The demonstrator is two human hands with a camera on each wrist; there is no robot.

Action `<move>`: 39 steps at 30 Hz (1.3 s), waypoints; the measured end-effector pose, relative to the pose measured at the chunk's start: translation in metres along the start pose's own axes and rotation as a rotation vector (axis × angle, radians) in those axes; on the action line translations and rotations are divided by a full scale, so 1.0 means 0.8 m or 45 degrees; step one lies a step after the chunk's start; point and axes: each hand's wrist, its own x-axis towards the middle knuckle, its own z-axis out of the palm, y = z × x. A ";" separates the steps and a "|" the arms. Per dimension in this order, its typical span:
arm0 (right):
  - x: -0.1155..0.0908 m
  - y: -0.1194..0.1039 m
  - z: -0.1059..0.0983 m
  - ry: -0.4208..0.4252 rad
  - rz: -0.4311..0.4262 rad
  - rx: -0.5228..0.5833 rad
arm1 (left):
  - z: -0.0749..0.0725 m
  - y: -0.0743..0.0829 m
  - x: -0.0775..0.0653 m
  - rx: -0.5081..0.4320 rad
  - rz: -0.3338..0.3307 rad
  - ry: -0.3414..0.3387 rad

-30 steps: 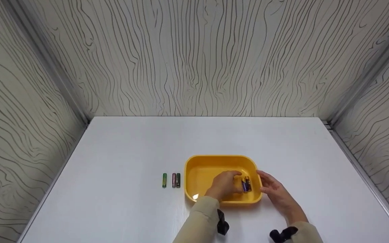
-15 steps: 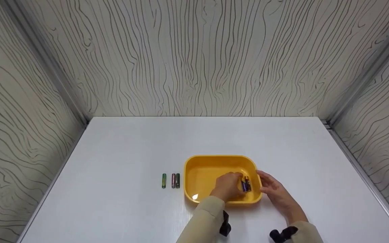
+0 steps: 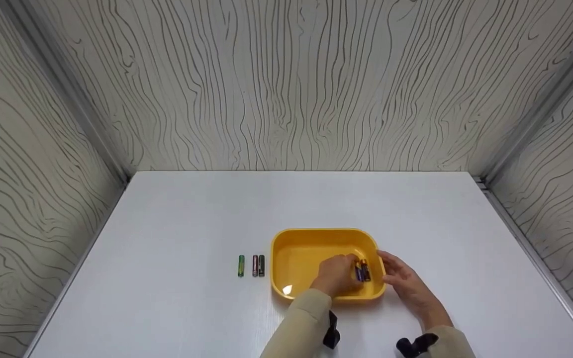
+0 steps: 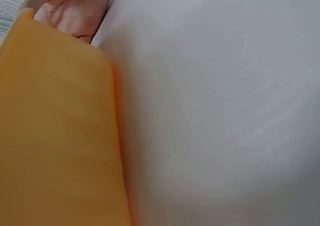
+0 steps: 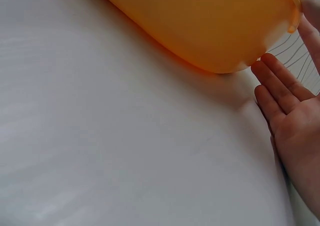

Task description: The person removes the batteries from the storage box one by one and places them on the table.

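A yellow tray [image 3: 306, 296] sits on the white table, with two dark batteries with gold ends lying side by side near its right wall. My left hand [image 3: 335, 273] reaches inside, and its curled fingers and thumb grip the left one of these batteries [image 3: 359, 272] near its ends. Close beside it lies the other battery [image 3: 365, 271]. My right hand [image 3: 411, 286] touches the tray's right wall from outside with mostly straight fingers. In the right wrist view, extended fingers [image 5: 277, 83] lie by the tray's outer wall [image 5: 200, 31]. The tray's wall [image 4: 65, 121] fills much of the left wrist view.
Left of the tray lie a green battery [image 3: 241, 266], a dark red battery [image 3: 255, 266] and a black battery [image 3: 261, 266], the last two close together. The white table [image 3: 167, 223] meets wood-grain patterned panels [image 3: 286, 99] at the back and sides.
My left hand has moved slightly right and closed in on the left dark battery in the tray. That battery has shifted slightly. The right hand stays at the tray's right wall.
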 end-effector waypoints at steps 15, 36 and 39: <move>-0.002 0.000 -0.002 -0.044 -0.041 -0.002 | -0.017 0.005 -0.006 -0.293 -0.112 -0.064; -0.001 -0.001 -0.004 -0.074 -0.058 -0.055 | -0.052 0.011 -0.011 -0.098 0.096 -0.055; -0.001 -0.001 -0.003 -0.057 -0.036 -0.045 | -0.059 0.011 -0.015 -0.077 0.143 -0.054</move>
